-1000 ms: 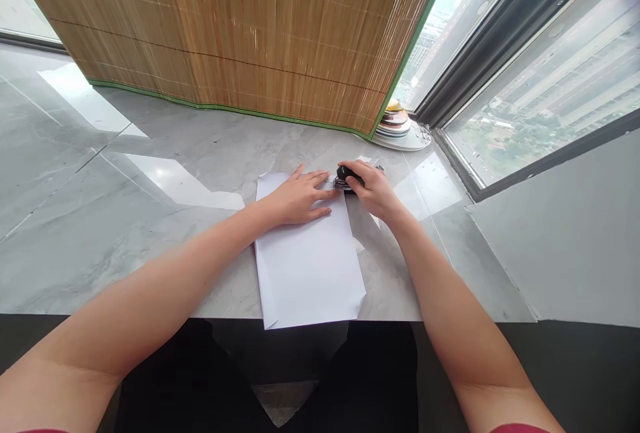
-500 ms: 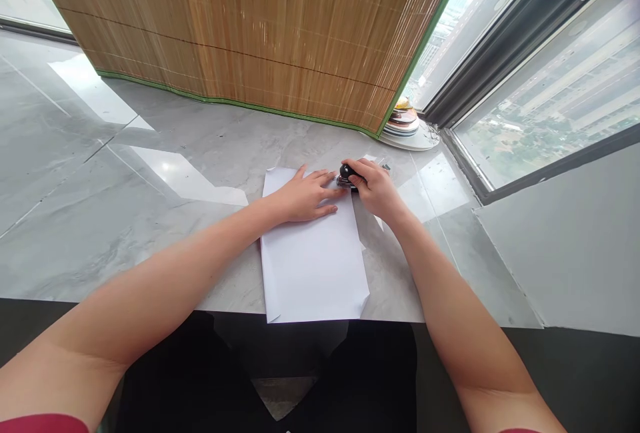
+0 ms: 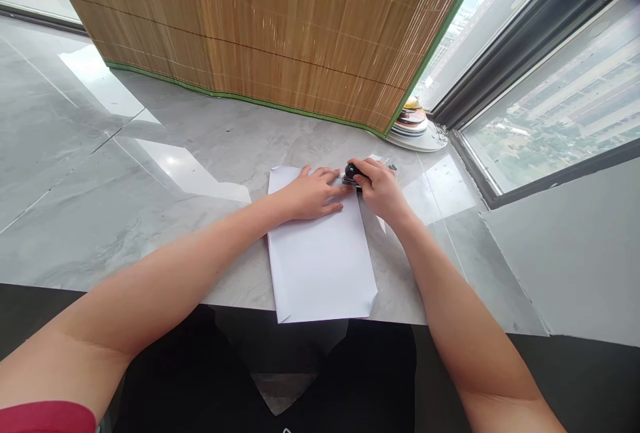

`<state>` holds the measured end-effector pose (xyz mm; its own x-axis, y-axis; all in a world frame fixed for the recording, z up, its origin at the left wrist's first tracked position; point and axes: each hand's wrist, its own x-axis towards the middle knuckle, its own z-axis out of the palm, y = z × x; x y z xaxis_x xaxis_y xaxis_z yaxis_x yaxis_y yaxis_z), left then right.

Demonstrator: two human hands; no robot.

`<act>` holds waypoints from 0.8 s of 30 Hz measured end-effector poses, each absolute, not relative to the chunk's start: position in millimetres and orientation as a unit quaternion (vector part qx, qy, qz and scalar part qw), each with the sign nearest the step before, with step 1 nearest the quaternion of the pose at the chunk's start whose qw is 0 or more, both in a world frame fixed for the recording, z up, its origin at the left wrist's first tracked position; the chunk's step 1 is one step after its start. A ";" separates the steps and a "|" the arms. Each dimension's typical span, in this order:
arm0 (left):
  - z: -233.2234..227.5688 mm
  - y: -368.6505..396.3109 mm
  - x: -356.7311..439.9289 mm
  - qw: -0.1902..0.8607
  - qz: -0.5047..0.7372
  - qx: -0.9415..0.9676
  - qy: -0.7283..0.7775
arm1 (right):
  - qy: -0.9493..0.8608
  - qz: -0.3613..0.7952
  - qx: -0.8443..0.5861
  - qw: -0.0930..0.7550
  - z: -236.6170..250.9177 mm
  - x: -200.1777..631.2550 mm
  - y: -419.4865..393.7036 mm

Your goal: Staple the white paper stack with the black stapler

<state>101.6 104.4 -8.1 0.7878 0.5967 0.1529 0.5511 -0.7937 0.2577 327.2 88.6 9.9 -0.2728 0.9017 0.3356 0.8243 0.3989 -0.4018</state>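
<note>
A stack of white paper point(image 3: 323, 266) lies on the grey marble-look counter, its near edge at the counter's front and its lower corners bent. Across its upper part rests my left hand point(image 3: 315, 193), flat with the fingers spread. My right hand point(image 3: 383, 186) is wrapped around a black stapler point(image 3: 353, 172), whose front end sits over the paper's upper right edge, close to my left fingertips. Most of the stapler's body is covered by my right hand. Small scraps of something clear and grey point(image 3: 391, 166) show just beyond that hand.
A bamboo blind point(image 3: 260, 26) with green edging hangs behind the counter point(image 3: 200, 253). Stacked plates point(image 3: 413, 128) stand in the far right corner by the window frame point(image 3: 500, 40). A white wall panel point(image 3: 575, 266) bounds the right side.
The whole view has shifted slightly, so the scene sits a little farther right. Both hands keep the same places on the paper and the stapler.
</note>
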 end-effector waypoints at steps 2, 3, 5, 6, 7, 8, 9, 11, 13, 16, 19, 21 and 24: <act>-8.0 104.4 101.9 0.102 0.112 0.940 0.306 | -0.798 0.074 -0.541 0.255 11.1 327.5 88.0; -8.0 104.4 102.0 0.102 0.111 0.940 0.305 | -0.800 0.074 -0.540 0.251 11.7 327.6 87.7; -8.2 104.3 102.1 0.100 0.111 0.941 0.304 | -0.802 0.074 -0.539 0.246 12.4 327.7 87.2; -8.3 104.2 102.1 0.100 0.111 0.941 0.304 | -0.802 0.074 -0.539 0.245 12.5 327.6 87.0; -8.4 104.0 102.2 0.100 0.112 0.941 0.304 | -0.802 0.074 -0.540 0.244 12.3 327.4 86.9; -8.5 103.8 102.4 0.101 0.113 0.941 0.304 | -0.802 0.074 -0.541 0.243 11.9 327.3 86.8; -8.6 103.6 102.6 0.101 0.114 0.940 0.304 | -0.801 0.072 -0.543 0.243 11.4 327.1 86.7; -8.7 103.1 103.1 0.099 0.116 0.940 0.305 | -0.799 0.069 -0.545 0.243 10.4 326.7 86.7; -8.7 102.6 103.5 0.094 0.117 0.940 0.305 | -0.798 0.067 -0.547 0.243 9.8 326.3 86.5; -8.4 102.0 103.7 0.090 0.113 0.941 0.306 | -0.798 0.066 -0.549 0.239 10.1 325.6 86.1; -7.9 101.7 103.7 0.088 0.109 0.942 0.304 | -0.798 0.063 -0.549 0.240 10.5 325.2 85.9; -7.6 101.7 103.8 0.088 0.110 0.942 0.304 | -0.798 0.061 -0.549 0.242 10.4 325.0 85.8; -7.3 101.6 103.8 0.091 0.112 0.941 0.306 | -0.797 0.058 -0.550 0.241 10.3 325.0 85.8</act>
<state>103.8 101.6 -7.3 0.7880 0.5959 0.1547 0.5550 -0.7964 0.2404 325.0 85.8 10.3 -0.2782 0.9054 0.3206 0.8494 0.3877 -0.3579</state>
